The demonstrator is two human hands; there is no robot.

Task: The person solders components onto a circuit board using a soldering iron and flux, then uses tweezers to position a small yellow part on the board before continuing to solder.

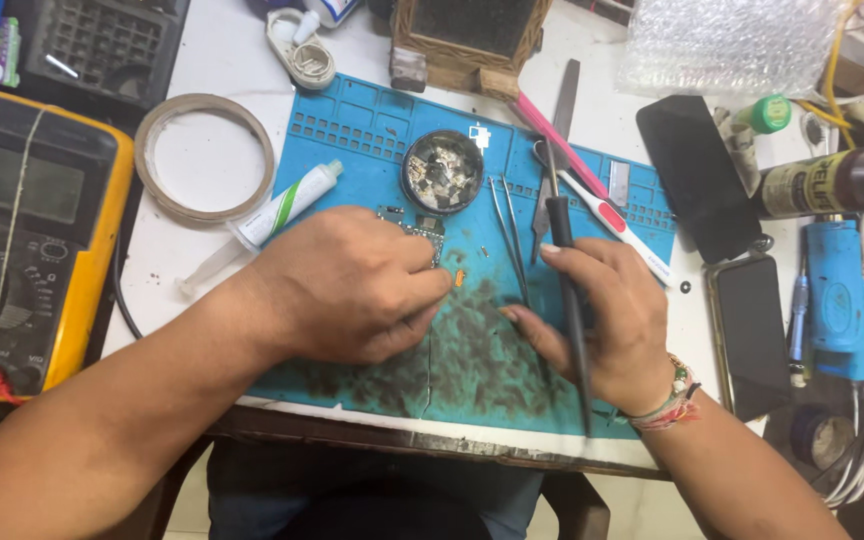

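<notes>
On the blue rubber mat (372,130), the left hand (352,285) is pinching a small green circuit board (422,232); the right hand (602,320) is gripping a slim black tool (564,262).

On the mat (352,130), a parts dish (442,171) sits behind the circuit board (414,228); tweezers (508,225) lie right of it, a multimeter (27,230) far left.

Two bare forearms, no sleeves in view. Left hand (352,285): no rings, no watch, wrist bare. Right hand (607,320): no rings visible; wrist wears stacked thin thread-and-bead bracelets (674,396), red, white and green strands, one loose end sticking out. Dark blue trousers (372,495) over the lap at bottom centre, partly in shadow.
</notes>
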